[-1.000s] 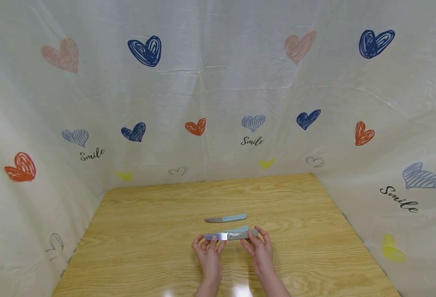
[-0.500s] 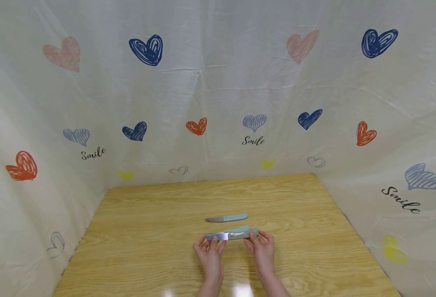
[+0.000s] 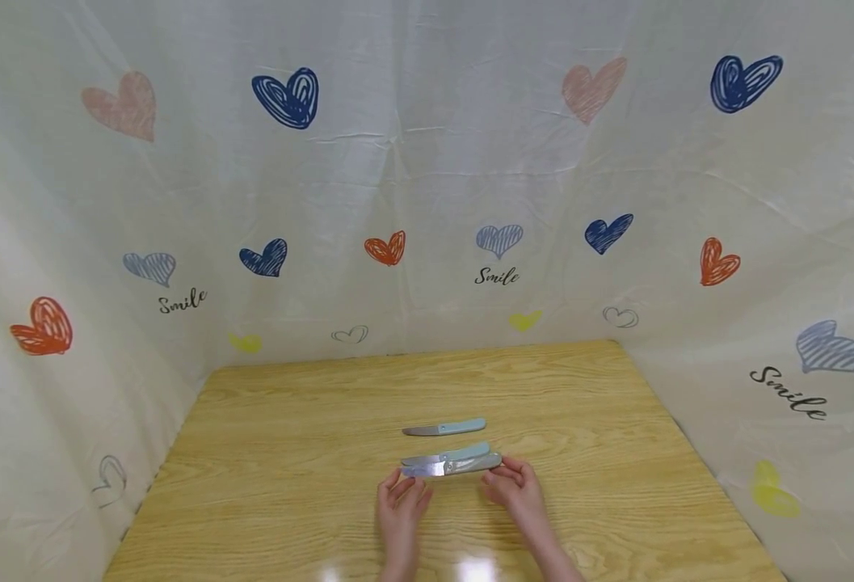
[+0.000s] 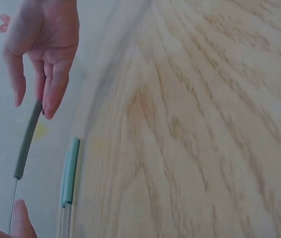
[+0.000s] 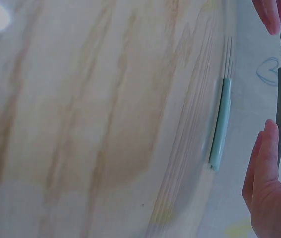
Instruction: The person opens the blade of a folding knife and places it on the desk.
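Note:
A knife with a grey-green handle (image 3: 473,464) lies level across my fingertips, raised off the table. My left hand (image 3: 401,501) touches the blade from below with its fingers, and its thumb stands off the metal. At the handle's end my right hand (image 3: 517,489) bears the knife on its fingers. The right thumb is held clear above the handle in the left wrist view, where the right hand (image 4: 46,44) shows palm and fingers. Just behind the held knife lies a knife with a light blue handle (image 3: 466,452). Farther back lies a second light blue-handled knife (image 3: 463,426).
The wood-grain table (image 3: 288,453) stretches out around the knives. A white curtain (image 3: 434,170) printed with hearts and the word Smile hangs behind the table and along both sides.
Both thumbs have come off the knife, and the hands have turned so the knife lies on the fingers. The two light blue-handled knives have stayed in place.

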